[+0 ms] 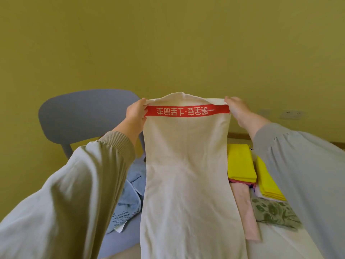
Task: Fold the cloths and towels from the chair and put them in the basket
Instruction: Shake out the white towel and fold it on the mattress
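Observation:
A long white towel [186, 174] with a red printed band near its top hangs in front of me, held up by both top corners. My left hand [135, 116] pinches the left corner and my right hand [238, 111] pinches the right corner. Behind it on the left stands a blue-grey chair [80, 114], with a light blue cloth [130, 199] lying crumpled on its seat. The towel hides much of the seat. No basket is in view.
To the right lie folded yellow cloths [240, 163], a second yellow stack [268, 184], a pink cloth [248, 208] and a green patterned cloth [274, 212] on a white surface [276, 243]. A yellow-green wall [168, 43] fills the background.

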Demonstrator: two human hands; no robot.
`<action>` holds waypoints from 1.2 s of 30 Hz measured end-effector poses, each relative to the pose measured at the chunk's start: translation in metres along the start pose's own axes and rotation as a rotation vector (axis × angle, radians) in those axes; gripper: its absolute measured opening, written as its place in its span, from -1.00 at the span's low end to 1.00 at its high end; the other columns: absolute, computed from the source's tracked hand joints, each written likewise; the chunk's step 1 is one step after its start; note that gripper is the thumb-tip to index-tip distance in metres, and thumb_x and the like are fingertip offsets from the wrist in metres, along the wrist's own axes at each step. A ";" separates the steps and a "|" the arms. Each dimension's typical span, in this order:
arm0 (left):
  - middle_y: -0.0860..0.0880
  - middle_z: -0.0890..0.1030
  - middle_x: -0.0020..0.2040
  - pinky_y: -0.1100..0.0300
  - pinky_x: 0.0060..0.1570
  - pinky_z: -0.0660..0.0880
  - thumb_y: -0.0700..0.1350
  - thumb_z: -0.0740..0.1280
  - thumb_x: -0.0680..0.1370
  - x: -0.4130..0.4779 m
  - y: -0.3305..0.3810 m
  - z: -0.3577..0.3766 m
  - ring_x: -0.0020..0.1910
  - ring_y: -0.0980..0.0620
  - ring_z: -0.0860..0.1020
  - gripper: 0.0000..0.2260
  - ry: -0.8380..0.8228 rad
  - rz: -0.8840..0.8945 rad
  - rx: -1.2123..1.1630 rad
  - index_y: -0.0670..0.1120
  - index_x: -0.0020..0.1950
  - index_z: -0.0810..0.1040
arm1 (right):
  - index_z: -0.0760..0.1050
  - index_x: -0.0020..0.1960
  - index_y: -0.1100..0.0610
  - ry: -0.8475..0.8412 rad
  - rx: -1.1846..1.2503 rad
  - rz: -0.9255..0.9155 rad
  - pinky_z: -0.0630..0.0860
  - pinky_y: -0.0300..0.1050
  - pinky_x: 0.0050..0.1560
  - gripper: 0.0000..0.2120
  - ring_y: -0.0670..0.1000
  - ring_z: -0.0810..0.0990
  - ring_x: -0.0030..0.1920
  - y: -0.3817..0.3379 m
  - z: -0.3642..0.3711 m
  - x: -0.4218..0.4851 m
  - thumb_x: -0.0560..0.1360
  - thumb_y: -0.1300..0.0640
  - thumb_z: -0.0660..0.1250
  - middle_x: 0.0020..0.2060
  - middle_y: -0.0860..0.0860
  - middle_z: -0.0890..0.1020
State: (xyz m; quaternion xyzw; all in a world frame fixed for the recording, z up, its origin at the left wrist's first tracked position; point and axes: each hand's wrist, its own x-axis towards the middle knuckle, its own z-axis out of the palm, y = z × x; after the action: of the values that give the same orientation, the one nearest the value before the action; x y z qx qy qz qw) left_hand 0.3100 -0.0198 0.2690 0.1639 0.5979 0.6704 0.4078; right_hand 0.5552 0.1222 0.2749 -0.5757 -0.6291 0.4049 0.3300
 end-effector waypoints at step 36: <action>-0.14 0.52 -0.16 0.20 -0.20 0.55 -0.34 0.29 0.54 -0.069 -0.081 -0.041 -0.33 0.00 0.48 -0.78 0.384 -0.195 0.006 -0.18 0.13 0.62 | 0.64 -0.06 0.20 0.323 0.125 0.162 0.52 -0.11 0.03 -0.84 0.14 0.61 0.02 0.088 -0.003 -0.100 0.44 0.28 0.30 -0.10 0.10 0.66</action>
State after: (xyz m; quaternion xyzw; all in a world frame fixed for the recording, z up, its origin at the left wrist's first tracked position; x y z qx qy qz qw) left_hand 0.3518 -0.1024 0.2021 -0.0242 0.6798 0.6448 0.3487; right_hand 0.6104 0.0239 0.2028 -0.6604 -0.4931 0.3707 0.4281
